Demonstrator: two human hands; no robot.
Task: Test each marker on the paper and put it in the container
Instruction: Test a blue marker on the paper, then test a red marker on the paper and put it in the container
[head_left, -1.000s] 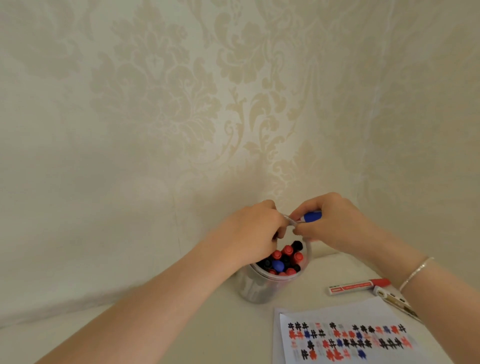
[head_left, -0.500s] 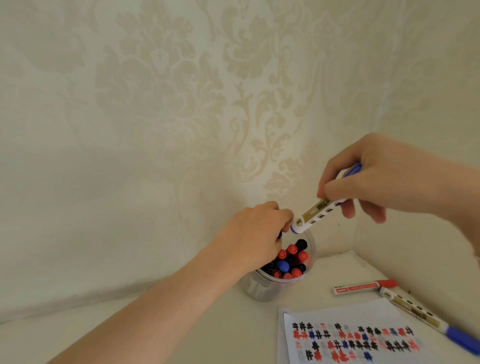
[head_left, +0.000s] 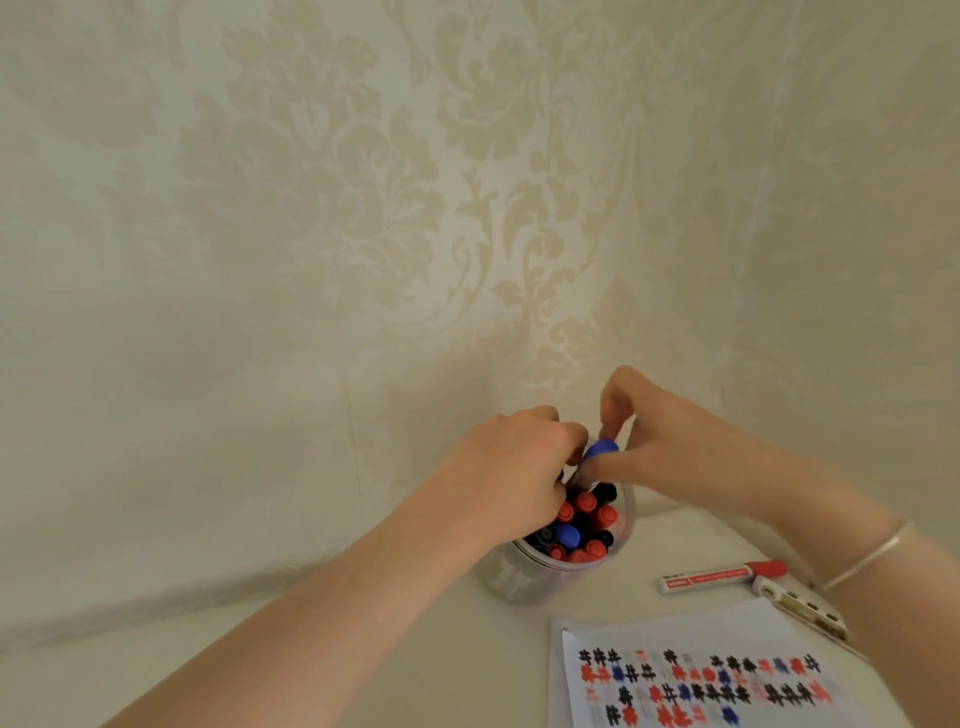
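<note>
A: What's in the jar (head_left: 563, 564)?

B: It's a clear round jar, standing upright on the table (head_left: 363, 654), packed with markers on end, caps (head_left: 586, 502) up. Most caps are red, several black, and one blue (head_left: 566, 536) sits near the front of the bunch.

A: And the marker being put away?

B: A blue-capped marker (head_left: 600, 450) stands above the jar's far rim, cap up, its lower end going down among the others. Only the cap and a bit of the barrel show between the hands.

A: How do the hands sit?

B: The right hand (head_left: 675, 447) pinches that marker just below the cap, thumb on the near side and curled fingers on the far side. The left hand (head_left: 511, 473) is over the jar's left rim with its fingers curled down into the jar. Whether they grip anything there, I cannot tell; they are hidden.

A: Anything beside the jar?

B: To its right a red marker (head_left: 722, 576) lies flat on the table, capped. Just beyond that lies another marker (head_left: 797, 608), pale, partly hidden under the right forearm. In front of the jar and to the right lies the paper (head_left: 691, 631), bearing rows of small black, red and blue test marks. A thin bracelet (head_left: 867, 556) rings the right wrist.
</note>
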